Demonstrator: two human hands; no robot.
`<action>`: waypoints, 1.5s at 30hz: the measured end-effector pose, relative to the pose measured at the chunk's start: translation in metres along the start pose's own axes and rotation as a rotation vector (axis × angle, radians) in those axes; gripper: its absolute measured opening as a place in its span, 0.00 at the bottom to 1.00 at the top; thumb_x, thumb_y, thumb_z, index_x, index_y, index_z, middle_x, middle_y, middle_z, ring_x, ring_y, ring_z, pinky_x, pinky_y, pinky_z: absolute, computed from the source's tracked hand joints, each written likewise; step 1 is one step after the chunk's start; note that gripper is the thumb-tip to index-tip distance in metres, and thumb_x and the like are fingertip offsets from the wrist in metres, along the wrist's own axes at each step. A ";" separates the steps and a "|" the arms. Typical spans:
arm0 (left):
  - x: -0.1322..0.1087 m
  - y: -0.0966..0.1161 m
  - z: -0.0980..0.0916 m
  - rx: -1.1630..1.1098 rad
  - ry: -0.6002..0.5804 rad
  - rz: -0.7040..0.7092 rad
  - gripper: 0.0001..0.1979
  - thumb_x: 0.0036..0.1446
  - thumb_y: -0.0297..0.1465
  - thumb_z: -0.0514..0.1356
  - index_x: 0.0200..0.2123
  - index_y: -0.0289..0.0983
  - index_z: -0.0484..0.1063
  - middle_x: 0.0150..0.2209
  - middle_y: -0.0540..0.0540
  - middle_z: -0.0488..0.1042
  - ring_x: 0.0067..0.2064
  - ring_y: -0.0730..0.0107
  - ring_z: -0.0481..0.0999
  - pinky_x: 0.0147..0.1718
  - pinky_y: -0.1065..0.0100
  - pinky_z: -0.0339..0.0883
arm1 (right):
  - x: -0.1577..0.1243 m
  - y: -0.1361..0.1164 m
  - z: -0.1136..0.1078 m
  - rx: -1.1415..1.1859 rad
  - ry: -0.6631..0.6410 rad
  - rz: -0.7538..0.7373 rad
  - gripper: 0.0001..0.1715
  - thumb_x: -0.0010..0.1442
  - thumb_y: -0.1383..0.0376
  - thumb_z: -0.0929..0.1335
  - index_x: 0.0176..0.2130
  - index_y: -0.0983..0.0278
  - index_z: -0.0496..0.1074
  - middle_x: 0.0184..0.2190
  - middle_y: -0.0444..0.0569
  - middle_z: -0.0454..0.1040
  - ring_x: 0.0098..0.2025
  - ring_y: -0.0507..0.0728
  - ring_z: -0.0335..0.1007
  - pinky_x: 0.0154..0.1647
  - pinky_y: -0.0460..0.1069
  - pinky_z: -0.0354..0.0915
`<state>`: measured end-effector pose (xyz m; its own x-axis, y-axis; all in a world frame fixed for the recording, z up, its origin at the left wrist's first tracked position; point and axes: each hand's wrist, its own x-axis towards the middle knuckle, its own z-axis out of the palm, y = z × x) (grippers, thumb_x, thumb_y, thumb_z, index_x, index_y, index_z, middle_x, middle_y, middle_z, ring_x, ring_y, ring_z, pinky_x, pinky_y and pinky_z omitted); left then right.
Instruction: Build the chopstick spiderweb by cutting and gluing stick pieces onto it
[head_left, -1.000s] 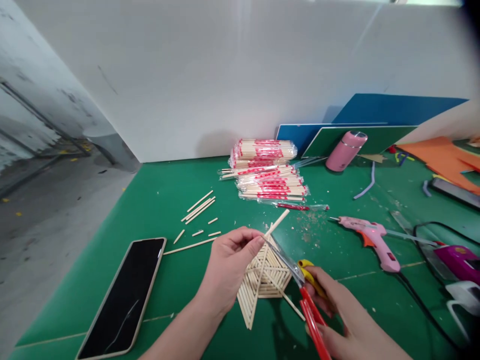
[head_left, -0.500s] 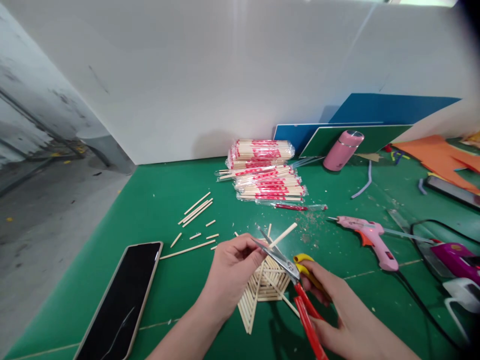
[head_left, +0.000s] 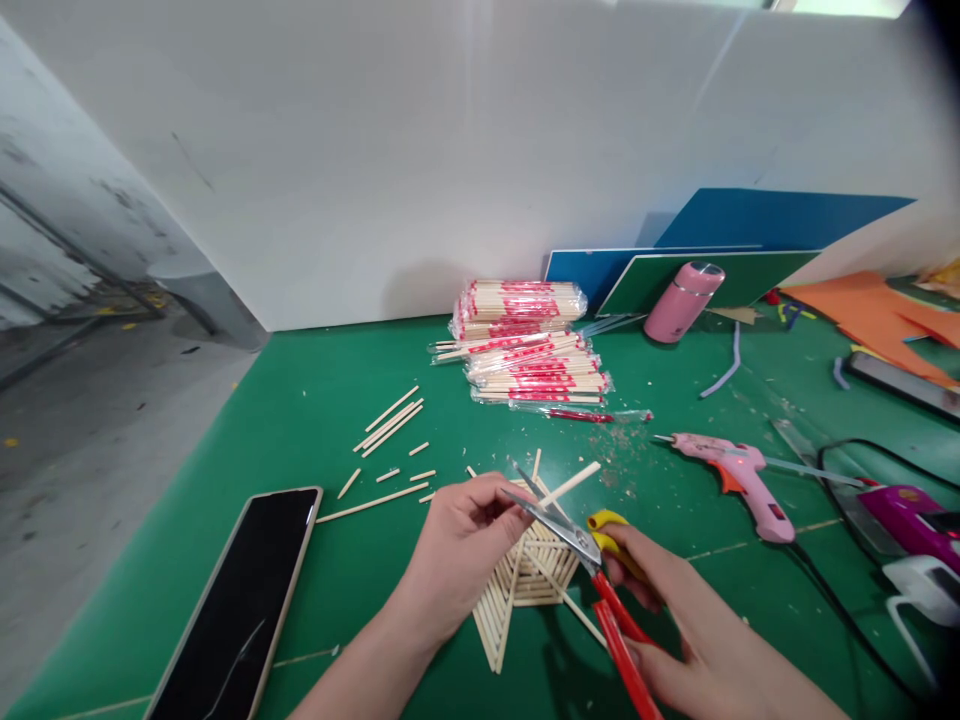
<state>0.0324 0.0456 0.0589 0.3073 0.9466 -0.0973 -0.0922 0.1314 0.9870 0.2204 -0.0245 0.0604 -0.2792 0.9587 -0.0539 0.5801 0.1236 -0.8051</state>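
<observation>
My left hand pinches a thin wooden stick that points up and to the right. My right hand grips red and yellow scissors; their blades are spread around the stick just beside my left fingertips. Under both hands a flat star-like piece of glued sticks lies on the green table.
A black phone lies at the lower left. Loose cut sticks are scattered left of centre. Wrapped chopstick bundles are stacked at the back. A pink glue gun, its cable and a pink bottle are on the right, with coloured sheets behind.
The scissor blades have opened around the stick and slid toward my left fingertips. The stick has tilted flatter, pointing more to the right. Both hands stayed in place.
</observation>
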 end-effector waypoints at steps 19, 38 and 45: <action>0.000 -0.003 -0.004 -0.005 -0.057 -0.032 0.02 0.47 0.29 0.61 0.26 0.36 0.73 0.26 0.51 0.70 0.29 0.76 0.67 0.29 0.74 0.59 | -0.001 -0.010 0.009 0.120 0.096 0.137 0.12 0.47 0.63 0.63 0.35 0.63 0.64 0.28 0.47 0.70 0.32 0.55 0.69 0.26 0.43 0.66; -0.006 0.002 -0.002 0.322 -0.164 0.300 0.09 0.53 0.24 0.53 0.26 0.33 0.73 0.27 0.46 0.69 0.30 0.72 0.69 0.29 0.71 0.61 | -0.003 0.009 0.022 0.366 -0.050 0.368 0.36 0.42 0.67 0.67 0.50 0.61 0.53 0.31 0.44 0.65 0.23 0.49 0.63 0.22 0.43 0.64; -0.005 0.008 -0.002 0.363 -0.146 0.340 0.10 0.54 0.25 0.52 0.26 0.34 0.72 0.26 0.47 0.67 0.28 0.74 0.66 0.27 0.72 0.59 | 0.002 -0.014 0.010 0.161 -0.124 0.365 0.27 0.43 0.67 0.67 0.44 0.62 0.56 0.26 0.41 0.65 0.24 0.49 0.63 0.25 0.43 0.63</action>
<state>0.0281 0.0424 0.0670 0.4485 0.8637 0.2300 0.1165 -0.3116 0.9430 0.2037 -0.0274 0.0658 -0.1732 0.8927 -0.4160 0.5338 -0.2699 -0.8014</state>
